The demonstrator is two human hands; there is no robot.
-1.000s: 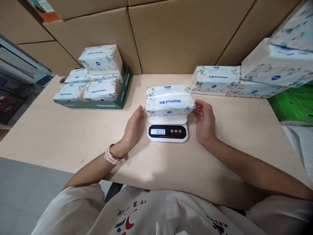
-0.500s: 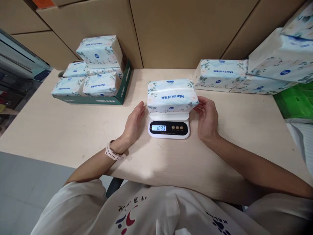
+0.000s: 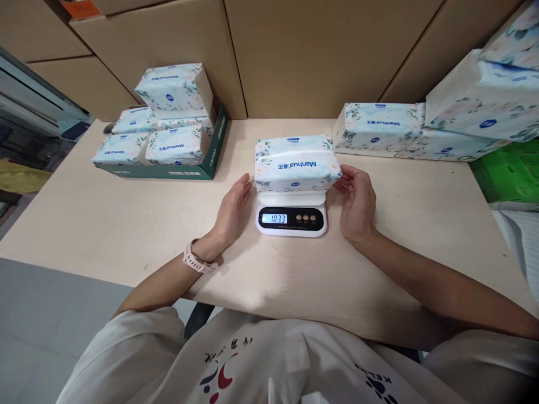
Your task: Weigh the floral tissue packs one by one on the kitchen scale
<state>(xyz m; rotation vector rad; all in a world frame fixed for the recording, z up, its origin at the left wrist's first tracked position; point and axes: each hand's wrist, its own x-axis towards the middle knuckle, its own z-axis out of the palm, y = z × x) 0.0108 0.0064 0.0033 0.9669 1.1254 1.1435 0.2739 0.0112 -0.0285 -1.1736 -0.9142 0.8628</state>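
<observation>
A floral tissue pack [image 3: 295, 163] rests on a white digital scale [image 3: 291, 229] in the middle of the table. The lit display reads about 103.3. Left of the scale, my left hand [image 3: 232, 209] rests on its edge on the table, fingers stretched out and apart from the pack. My right hand [image 3: 357, 202] stands on the other side, its fingers loosely bent close by the pack's right end. Those fingertips are partly hidden behind the pack's corner, so I cannot tell if they touch it. Neither hand grips anything.
At the back left, a green tray [image 3: 211, 163] holds several tissue packs, one stacked on top. More tissue packs [image 3: 381, 129] are piled at the back right beside a green plastic bundle [image 3: 509, 177]. Cardboard boxes [image 3: 315, 62] line the table's back edge [image 3: 286, 123].
Both hands, the pack and the scale stay in place, and the reading is the same. The view has shifted slightly, and something yellow shows at the far left.
</observation>
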